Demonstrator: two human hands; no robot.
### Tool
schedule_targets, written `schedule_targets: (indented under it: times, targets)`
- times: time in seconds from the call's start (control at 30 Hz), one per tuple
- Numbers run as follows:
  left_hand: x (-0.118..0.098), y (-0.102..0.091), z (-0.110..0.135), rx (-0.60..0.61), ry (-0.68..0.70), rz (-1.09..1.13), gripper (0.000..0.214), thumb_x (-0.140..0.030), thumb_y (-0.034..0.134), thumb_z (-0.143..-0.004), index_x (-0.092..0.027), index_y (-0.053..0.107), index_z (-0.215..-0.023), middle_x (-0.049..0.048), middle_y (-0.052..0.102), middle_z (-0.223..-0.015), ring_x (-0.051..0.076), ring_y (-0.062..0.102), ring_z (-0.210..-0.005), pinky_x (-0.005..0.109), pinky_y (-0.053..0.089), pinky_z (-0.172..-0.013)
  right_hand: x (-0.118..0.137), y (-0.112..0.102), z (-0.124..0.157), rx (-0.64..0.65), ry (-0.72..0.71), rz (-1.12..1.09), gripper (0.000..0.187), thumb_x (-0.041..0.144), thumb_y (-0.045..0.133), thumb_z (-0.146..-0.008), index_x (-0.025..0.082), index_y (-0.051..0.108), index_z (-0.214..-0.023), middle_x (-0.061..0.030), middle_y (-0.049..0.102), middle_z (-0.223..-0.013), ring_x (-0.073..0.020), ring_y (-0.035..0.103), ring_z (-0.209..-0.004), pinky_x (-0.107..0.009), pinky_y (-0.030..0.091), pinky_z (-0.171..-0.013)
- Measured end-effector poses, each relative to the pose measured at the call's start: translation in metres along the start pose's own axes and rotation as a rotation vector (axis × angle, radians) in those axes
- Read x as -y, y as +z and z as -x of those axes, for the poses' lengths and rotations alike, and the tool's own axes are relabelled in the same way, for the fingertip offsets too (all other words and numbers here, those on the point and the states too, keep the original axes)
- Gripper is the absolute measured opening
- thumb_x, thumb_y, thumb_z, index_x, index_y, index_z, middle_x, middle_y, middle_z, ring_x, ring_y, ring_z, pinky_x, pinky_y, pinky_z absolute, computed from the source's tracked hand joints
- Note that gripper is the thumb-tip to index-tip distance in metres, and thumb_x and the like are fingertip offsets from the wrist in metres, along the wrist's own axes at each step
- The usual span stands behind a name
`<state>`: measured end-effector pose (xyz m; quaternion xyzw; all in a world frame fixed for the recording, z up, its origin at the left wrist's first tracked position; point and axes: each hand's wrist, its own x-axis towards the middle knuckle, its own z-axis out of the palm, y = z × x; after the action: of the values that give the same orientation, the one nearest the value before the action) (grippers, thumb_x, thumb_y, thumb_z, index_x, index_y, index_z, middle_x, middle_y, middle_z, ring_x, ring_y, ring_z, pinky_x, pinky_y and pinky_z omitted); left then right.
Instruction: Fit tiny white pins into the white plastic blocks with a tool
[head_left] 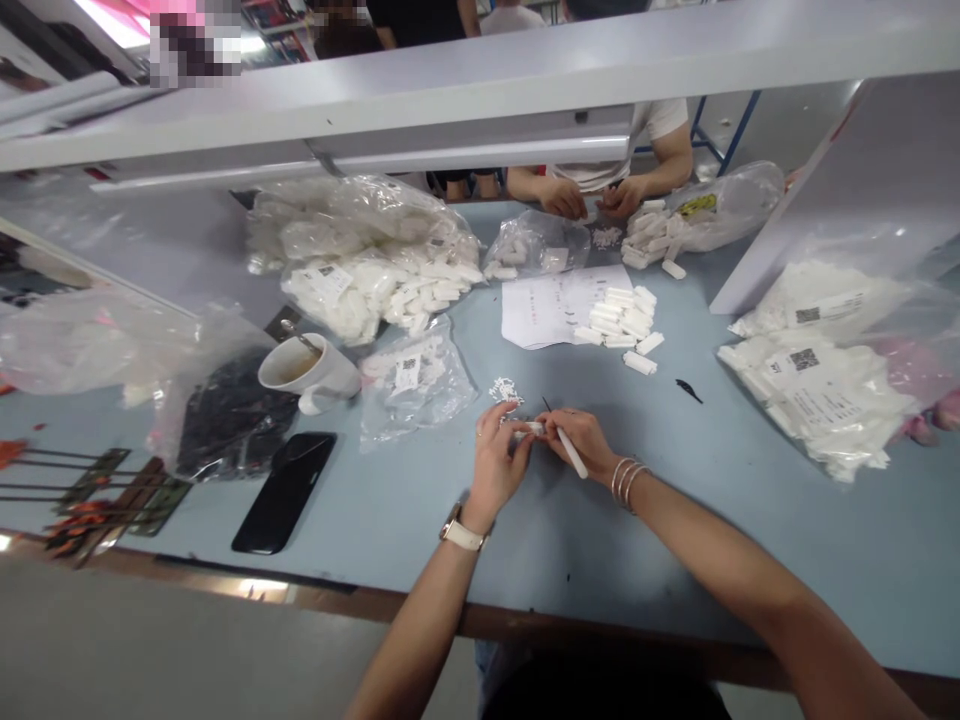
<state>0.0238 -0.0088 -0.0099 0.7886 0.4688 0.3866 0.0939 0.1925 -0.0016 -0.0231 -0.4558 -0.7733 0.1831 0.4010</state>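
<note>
My left hand (499,455) pinches a small white plastic part (531,428) just above the blue table (420,520); a watch sits on that wrist. My right hand (586,442), bracelets on its wrist, is closed round a white-handled pointed tool (568,447) whose dark tip is at the part. A little heap of tiny white scraps (504,390) lies just beyond my fingers. Further back is a stack of white plastic pieces (624,322) resting on a printed paper sheet (551,305).
Clear bags of white parts lie at the back left (360,255), front centre (412,385) and right (821,385). A white mug (311,372), a black phone (285,490) and a bag of dark parts (225,415) sit left. Another person's hands (589,197) work opposite.
</note>
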Motion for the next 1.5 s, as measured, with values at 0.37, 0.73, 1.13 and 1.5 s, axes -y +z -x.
schedule_targets:
  times: [0.37, 0.73, 1.13, 1.5]
  targets:
    - [-0.002, 0.0, 0.003, 0.134, -0.342, 0.331, 0.032, -0.03, 0.057, -0.083, -0.019, 0.049, -0.111, 0.007, 0.068, -0.095, 0.019, 0.065, -0.087, 0.036, 0.051, -0.082, -0.001, -0.001, 0.0, -0.028, -0.078, -0.05, 0.017, 0.016, 0.059, -0.082, 0.021, 0.054, -0.067, -0.0035, 0.074, -0.084, -0.0137, 0.065, -0.068, -0.023, 0.049, -0.066]
    - [0.001, -0.003, 0.0, 0.107, -0.309, 0.301, 0.031, -0.028, 0.063, -0.08, -0.019, 0.049, -0.107, 0.0057, 0.068, -0.092, 0.019, 0.065, -0.085, 0.034, 0.051, -0.078, 0.002, -0.005, -0.001, 0.01, 0.022, -0.119, 0.017, 0.018, 0.058, -0.081, 0.022, 0.054, -0.066, -0.0037, 0.073, -0.081, -0.0159, 0.068, -0.074, -0.025, 0.05, -0.068]
    - [0.029, -0.011, 0.001, 0.063, -0.065, -0.046, 0.022, -0.028, 0.07, -0.078, -0.021, 0.065, -0.098, 0.0083, 0.058, -0.105, 0.025, 0.054, -0.103, 0.044, 0.046, -0.091, -0.005, -0.002, -0.002, -0.028, 0.206, -0.196, 0.023, 0.013, 0.063, -0.076, 0.022, 0.048, -0.063, -0.0049, 0.075, -0.086, -0.02, 0.071, -0.084, -0.027, 0.052, -0.071]
    - [0.035, -0.004, 0.003, 0.056, -0.034, 0.001, 0.015, -0.031, 0.064, -0.082, -0.021, 0.068, -0.093, 0.0086, 0.061, -0.1, 0.024, 0.056, -0.098, 0.043, 0.048, -0.086, 0.005, -0.011, -0.004, -0.025, 0.224, -0.267, 0.01, 0.021, 0.056, -0.078, 0.022, 0.047, -0.078, -0.0091, 0.073, -0.095, -0.0213, 0.069, -0.094, -0.029, 0.052, -0.073]
